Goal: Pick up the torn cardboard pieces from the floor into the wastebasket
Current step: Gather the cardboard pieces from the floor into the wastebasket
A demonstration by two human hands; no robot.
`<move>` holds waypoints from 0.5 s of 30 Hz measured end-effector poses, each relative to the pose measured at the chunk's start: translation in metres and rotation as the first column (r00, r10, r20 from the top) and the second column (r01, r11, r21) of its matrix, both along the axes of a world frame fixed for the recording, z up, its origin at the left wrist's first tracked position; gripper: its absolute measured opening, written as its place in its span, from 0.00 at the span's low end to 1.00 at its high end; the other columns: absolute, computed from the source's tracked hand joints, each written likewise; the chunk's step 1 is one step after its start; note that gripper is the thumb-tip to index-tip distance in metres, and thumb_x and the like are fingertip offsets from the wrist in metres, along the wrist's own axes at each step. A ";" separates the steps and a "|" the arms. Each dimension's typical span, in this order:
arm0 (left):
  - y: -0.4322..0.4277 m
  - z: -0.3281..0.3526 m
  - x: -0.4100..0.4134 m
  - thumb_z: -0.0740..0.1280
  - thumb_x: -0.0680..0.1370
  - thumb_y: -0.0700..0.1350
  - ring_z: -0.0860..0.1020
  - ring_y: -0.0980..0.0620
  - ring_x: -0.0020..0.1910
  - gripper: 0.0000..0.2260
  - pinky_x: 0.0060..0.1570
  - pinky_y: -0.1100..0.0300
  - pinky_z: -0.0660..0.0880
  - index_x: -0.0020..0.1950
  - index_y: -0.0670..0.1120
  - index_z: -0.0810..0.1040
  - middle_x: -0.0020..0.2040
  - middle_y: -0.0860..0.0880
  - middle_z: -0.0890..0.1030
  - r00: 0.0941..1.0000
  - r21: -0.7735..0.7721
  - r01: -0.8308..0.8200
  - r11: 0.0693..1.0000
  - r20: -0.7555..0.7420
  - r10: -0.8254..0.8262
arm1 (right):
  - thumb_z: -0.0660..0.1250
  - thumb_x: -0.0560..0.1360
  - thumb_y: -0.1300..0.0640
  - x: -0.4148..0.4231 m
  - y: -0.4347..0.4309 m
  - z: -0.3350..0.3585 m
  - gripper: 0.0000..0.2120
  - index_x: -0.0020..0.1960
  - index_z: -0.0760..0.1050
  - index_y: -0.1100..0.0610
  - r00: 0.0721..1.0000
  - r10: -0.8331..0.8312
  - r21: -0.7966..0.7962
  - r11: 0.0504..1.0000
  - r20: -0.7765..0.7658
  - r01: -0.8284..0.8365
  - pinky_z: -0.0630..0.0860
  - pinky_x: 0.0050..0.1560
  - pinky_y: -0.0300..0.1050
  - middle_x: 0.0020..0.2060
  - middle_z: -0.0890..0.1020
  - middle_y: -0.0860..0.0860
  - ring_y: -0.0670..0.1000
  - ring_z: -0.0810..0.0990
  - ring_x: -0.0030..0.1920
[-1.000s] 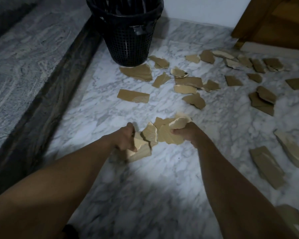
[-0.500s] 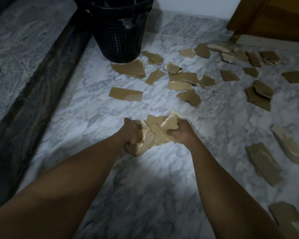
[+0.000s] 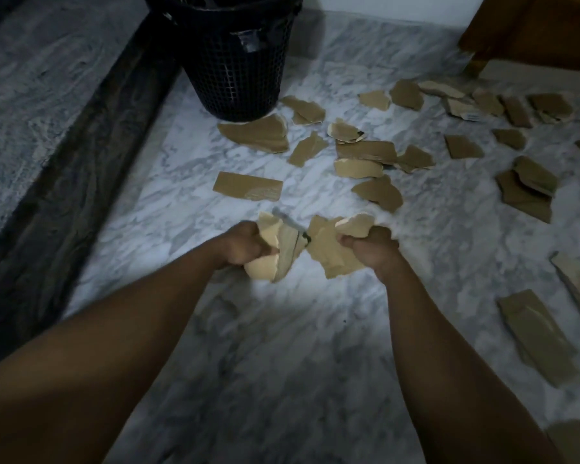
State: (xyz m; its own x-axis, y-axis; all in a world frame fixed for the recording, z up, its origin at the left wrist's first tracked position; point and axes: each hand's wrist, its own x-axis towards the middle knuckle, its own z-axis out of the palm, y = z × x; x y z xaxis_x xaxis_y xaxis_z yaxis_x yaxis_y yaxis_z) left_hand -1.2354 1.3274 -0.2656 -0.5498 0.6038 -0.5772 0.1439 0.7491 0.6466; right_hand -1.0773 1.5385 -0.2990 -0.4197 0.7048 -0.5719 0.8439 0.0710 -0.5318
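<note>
Both your hands grip cardboard: left hand point(image 3: 245, 244) one bunch, right hand point(image 3: 370, 246) another. Your wastebasket point(image 3: 235, 58) stands at 11 o'clock, nearer your left hand.

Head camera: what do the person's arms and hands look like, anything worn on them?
Both forearms are bare as far as the frame shows: no sleeves in view. The left hand and right hand wear no gloves. No watch, bracelet or ring is visible, though the dim light and blur could hide small items.
</note>
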 end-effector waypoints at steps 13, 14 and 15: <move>0.057 -0.005 -0.116 0.64 0.76 0.65 0.53 0.40 0.77 0.38 0.74 0.50 0.54 0.79 0.48 0.58 0.80 0.44 0.53 0.823 -0.449 0.262 0.855 -0.358 -0.440 | 0.74 0.60 0.42 -0.037 0.003 -0.001 0.28 0.55 0.81 0.57 0.965 0.192 0.080 0.980 -0.180 -0.180 0.82 0.46 0.48 0.46 0.85 0.53 0.55 0.85 0.47; 0.059 -0.005 -0.117 0.63 0.76 0.65 0.54 0.41 0.77 0.36 0.73 0.52 0.55 0.78 0.47 0.61 0.79 0.43 0.55 0.807 -0.463 0.275 0.842 -0.365 -0.464 | 0.77 0.64 0.49 -0.038 0.017 0.001 0.25 0.57 0.81 0.60 0.959 0.139 0.005 0.990 -0.247 -0.142 0.82 0.47 0.49 0.48 0.84 0.54 0.54 0.84 0.47; 0.061 -0.006 -0.117 0.64 0.76 0.65 0.55 0.42 0.76 0.35 0.71 0.53 0.57 0.77 0.46 0.63 0.78 0.42 0.55 0.819 -0.459 0.258 0.850 -0.363 -0.444 | 0.78 0.68 0.56 -0.039 0.030 0.008 0.21 0.59 0.81 0.63 0.961 0.067 -0.060 0.994 -0.269 -0.086 0.81 0.47 0.49 0.49 0.84 0.55 0.55 0.83 0.47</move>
